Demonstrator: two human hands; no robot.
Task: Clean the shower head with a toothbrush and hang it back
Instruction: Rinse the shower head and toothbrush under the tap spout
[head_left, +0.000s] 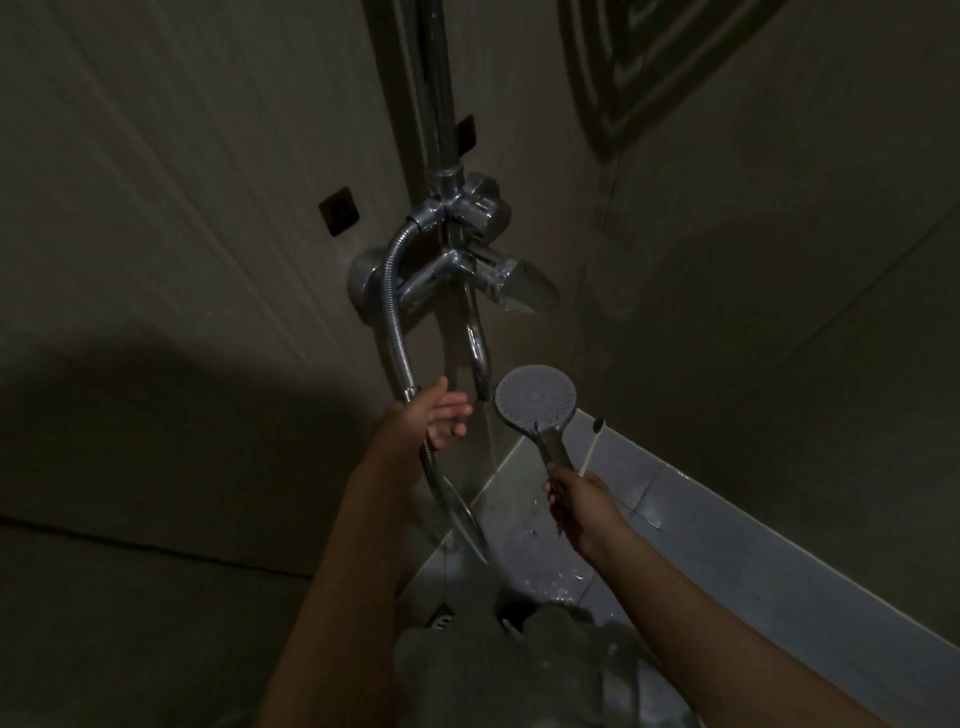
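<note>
Shower head (535, 397) is off the wall and held up with its holey face turned to the person, so the job looks to be at the brushing step, or just near the end of it; it is too dark to tell if the face is clean. The tall pipe (436, 78) runs up the wall, high above both sets of fingers. The shiny tap (467, 280) sits above the left hand (436, 415), and its spout (478, 348) bends down to end just beside those fingers (457, 410). The hose (397, 322) drops from the tap and runs close behind the left hand. Those fingers are straight and spread a little, and I cannot tell if they hold the hose. The right hand (579, 501) has its fingers curled tight round the handle, with the round head right above them. The thin white toothbrush (592, 447) pokes up from the same hand, just beside the handle, dark bristles on top. Next, I think, the left fingers need to take the brush so it can rub the holes. To hang it back, the right hand must lift well up; no holder shows here.
</note>
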